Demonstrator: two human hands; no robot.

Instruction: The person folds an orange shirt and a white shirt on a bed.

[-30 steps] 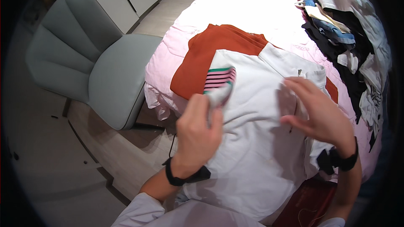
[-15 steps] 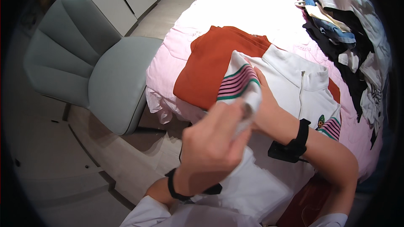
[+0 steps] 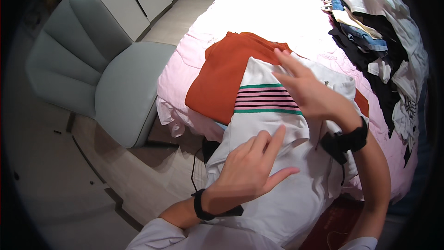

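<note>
A white zip-collar top lies on the near end of the bed and hangs down in front of me. One sleeve is laid flat across its body, with pink and black stripes edged in green. My left hand is over the white cloth just below the stripes, its fingers and thumb apart. Beyond it, my right hand is spread at the right end of the striped band, somewhat blurred, and it hides part of the collar and the zip. Neither hand grips the cloth. Under the top, a folded orange-brown garment sticks out at the left.
The bed has a pink quilt. A heap of clothes in white, black and denim lies along its right side. To the left stands a grey padded chair. A dark red thing is low at the right, below the bed's edge.
Both hands have let go of the striped sleeve, which was bunched and raised and now lies flat. My right hand has moved up and right; my left hand has opened.
</note>
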